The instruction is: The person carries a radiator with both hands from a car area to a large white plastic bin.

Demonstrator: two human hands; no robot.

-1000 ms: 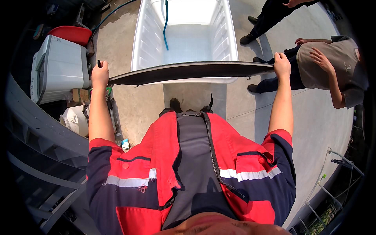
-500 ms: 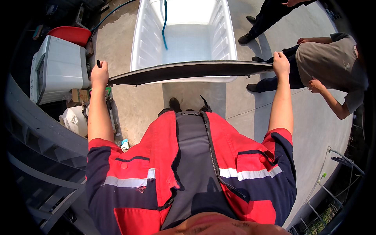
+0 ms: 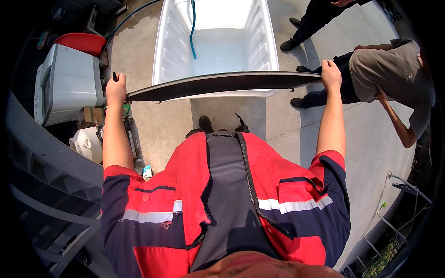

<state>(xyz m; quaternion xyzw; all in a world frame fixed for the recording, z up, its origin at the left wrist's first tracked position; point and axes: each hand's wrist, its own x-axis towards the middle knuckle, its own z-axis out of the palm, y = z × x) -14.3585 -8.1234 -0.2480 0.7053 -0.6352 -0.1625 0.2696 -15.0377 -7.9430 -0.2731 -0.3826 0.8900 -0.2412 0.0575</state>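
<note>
I hold a long, dark, flat panel level across the near end of a large white tub. My left hand is closed on the panel's left end, with a small black piece poking up from the fist. My right hand is closed round its right end. Clear, pale-looking water lies in the tub, and a teal hose hangs into it. Whether the panel touches the tub's rim, I cannot tell.
A white appliance, red basin, box and white container stand left, near a grey metal staircase. A person in a grey T-shirt stands right, another person's legs beyond. A metal rack is at lower right.
The grey-shirted person's near hand has dropped from raised to the lower edge of the shirt. My hands and the panel have shifted very slightly leftward in the picture.
</note>
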